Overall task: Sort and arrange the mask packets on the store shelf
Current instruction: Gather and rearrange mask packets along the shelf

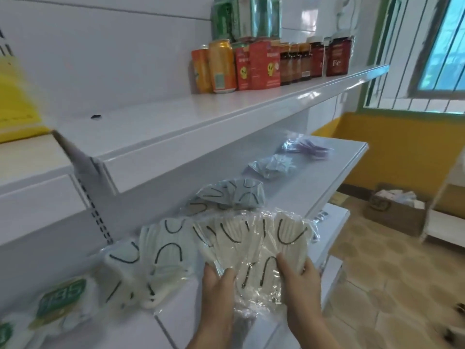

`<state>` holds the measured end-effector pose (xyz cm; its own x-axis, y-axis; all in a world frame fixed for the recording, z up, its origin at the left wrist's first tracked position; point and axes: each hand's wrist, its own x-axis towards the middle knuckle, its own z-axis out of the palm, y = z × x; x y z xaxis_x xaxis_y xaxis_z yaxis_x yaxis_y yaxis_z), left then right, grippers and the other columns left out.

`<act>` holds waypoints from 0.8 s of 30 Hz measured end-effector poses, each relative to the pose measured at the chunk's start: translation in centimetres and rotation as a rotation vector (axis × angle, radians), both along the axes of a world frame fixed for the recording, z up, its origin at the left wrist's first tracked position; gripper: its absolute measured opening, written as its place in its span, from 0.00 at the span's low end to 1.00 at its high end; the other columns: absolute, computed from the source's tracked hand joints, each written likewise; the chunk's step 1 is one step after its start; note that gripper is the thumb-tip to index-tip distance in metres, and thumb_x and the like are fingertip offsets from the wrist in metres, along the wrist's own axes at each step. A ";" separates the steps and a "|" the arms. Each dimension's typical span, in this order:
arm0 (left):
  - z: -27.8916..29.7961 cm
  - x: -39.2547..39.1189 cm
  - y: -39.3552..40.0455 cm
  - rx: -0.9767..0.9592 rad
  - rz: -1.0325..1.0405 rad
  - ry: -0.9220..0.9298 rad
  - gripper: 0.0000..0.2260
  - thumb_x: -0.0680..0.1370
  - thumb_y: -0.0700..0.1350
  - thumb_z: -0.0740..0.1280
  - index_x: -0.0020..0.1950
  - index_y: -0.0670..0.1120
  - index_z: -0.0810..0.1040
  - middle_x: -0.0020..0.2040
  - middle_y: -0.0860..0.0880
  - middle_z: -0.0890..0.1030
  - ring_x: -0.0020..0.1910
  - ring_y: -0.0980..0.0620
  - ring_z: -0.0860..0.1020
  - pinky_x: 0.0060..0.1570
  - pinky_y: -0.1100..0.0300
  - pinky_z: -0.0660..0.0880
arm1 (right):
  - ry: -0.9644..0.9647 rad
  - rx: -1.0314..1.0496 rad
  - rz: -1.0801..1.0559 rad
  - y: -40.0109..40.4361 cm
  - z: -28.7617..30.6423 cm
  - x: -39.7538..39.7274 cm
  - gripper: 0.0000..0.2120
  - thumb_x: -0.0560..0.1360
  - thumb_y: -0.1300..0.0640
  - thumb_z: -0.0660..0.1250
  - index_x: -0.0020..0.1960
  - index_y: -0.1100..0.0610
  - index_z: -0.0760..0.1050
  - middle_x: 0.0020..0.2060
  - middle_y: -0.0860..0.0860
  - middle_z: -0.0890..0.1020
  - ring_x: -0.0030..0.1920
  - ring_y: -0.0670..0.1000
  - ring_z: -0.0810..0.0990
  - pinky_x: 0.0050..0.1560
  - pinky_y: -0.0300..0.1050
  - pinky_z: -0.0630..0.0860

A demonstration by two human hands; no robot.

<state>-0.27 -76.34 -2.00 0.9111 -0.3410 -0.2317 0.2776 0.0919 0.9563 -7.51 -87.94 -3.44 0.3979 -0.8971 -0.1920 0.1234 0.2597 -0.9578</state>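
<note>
1. White mask packets (pixel 254 250) sit fanned over the middle shelf's (pixel 334 172) front edge, likely for squaring.
2. Left hand (pixel 217 288) and right hand (pixel 300 280) each pinch them, thumbs on top.
3. Sorted packets (pixel 163 250) lie beside them.

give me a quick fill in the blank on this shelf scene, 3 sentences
1. Both hands, left hand and right hand, hold a clear packet of ____ masks.
2. The orange cans stand on the ____ shelf.
3. The purple mask packet lies at the ____ end of the lower shelf.

Missing words: white; upper; far
</note>
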 end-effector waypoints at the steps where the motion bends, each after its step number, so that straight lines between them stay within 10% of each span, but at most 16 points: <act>1: 0.0 0.8 -1.4 -0.016 -0.001 -0.002 0.15 0.76 0.36 0.67 0.60 0.51 0.78 0.52 0.47 0.86 0.52 0.44 0.85 0.57 0.39 0.80 | 0.011 0.005 0.004 -1.3 -0.1 0.8 0.08 0.77 0.58 0.73 0.56 0.54 0.79 0.46 0.52 0.87 0.47 0.54 0.86 0.47 0.53 0.83; 12: 2.7 15.5 -10.0 -0.148 0.214 0.182 0.06 0.79 0.41 0.63 0.42 0.43 0.74 0.40 0.41 0.76 0.37 0.45 0.76 0.42 0.52 0.75 | 0.033 -0.065 0.339 -11.2 8.4 15.7 0.17 0.80 0.60 0.66 0.67 0.60 0.71 0.49 0.49 0.79 0.53 0.59 0.81 0.54 0.57 0.78; 16: 1.8 15.2 -8.1 0.042 0.213 0.058 0.04 0.71 0.46 0.64 0.39 0.47 0.76 0.39 0.43 0.74 0.38 0.48 0.72 0.39 0.54 0.68 | 0.158 -0.201 0.364 -11.2 7.6 15.3 0.26 0.81 0.57 0.65 0.77 0.52 0.61 0.62 0.51 0.76 0.51 0.49 0.76 0.45 0.39 0.74; 19: 1.9 14.3 -6.7 0.165 0.174 -0.035 0.05 0.68 0.47 0.63 0.35 0.54 0.78 0.42 0.44 0.75 0.44 0.47 0.73 0.44 0.50 0.67 | 0.249 -0.359 0.378 -10.4 5.9 14.5 0.24 0.80 0.57 0.66 0.75 0.52 0.66 0.69 0.53 0.75 0.66 0.53 0.75 0.64 0.46 0.74; 24: 2.8 11.0 -2.6 0.473 -0.038 -0.378 0.24 0.76 0.47 0.64 0.72 0.45 0.74 0.71 0.47 0.76 0.69 0.48 0.74 0.66 0.56 0.69 | 0.490 -0.743 0.458 -8.1 4.8 10.9 0.24 0.79 0.55 0.65 0.74 0.54 0.67 0.69 0.54 0.73 0.69 0.55 0.72 0.68 0.48 0.68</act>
